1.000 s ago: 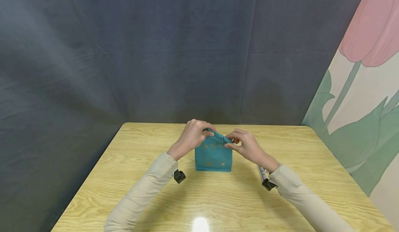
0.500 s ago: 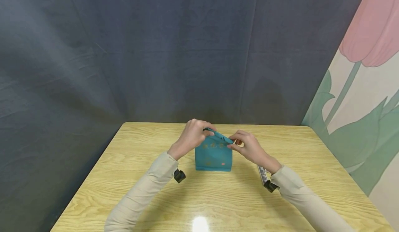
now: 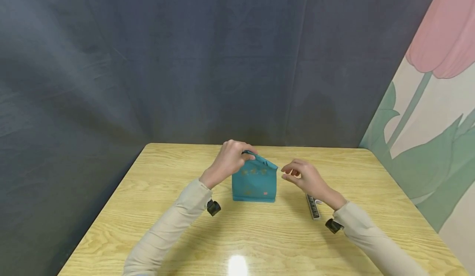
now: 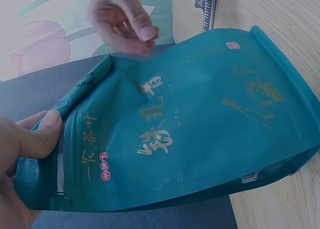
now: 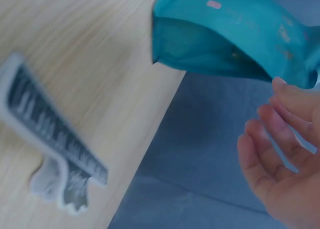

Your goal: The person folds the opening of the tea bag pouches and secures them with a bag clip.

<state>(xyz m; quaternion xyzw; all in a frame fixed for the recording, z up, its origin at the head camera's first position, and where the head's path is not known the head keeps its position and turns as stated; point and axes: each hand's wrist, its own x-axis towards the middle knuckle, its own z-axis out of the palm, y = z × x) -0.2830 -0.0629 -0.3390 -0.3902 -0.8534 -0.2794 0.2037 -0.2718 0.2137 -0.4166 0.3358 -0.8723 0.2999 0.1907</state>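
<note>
A teal tea pouch (image 3: 254, 183) with gold and white lettering stands upright on the table. Its top edge is folded over. At the upper left corner my left hand (image 3: 233, 158) pinches this fold between thumb and fingers, as the left wrist view shows from close up, thumb (image 4: 50, 126) on the rolled strip. Just right of the pouch, my right hand (image 3: 306, 179) hovers with relaxed, slightly bent fingers and nothing in them. A narrow gap separates it from the pouch's right corner.
A flat, narrow piece (image 3: 313, 206) with a piano-key pattern and a pale side tab lies on the wooden table (image 3: 167, 210), below my right hand. A dark curtain (image 3: 222, 61) hangs behind; a flower-painted wall (image 3: 438, 144) stands at the right.
My right hand has let go of the pouch's right top corner and moved away to the right, uncovering more of the piano-key piece. The left hand keeps its hold.
</note>
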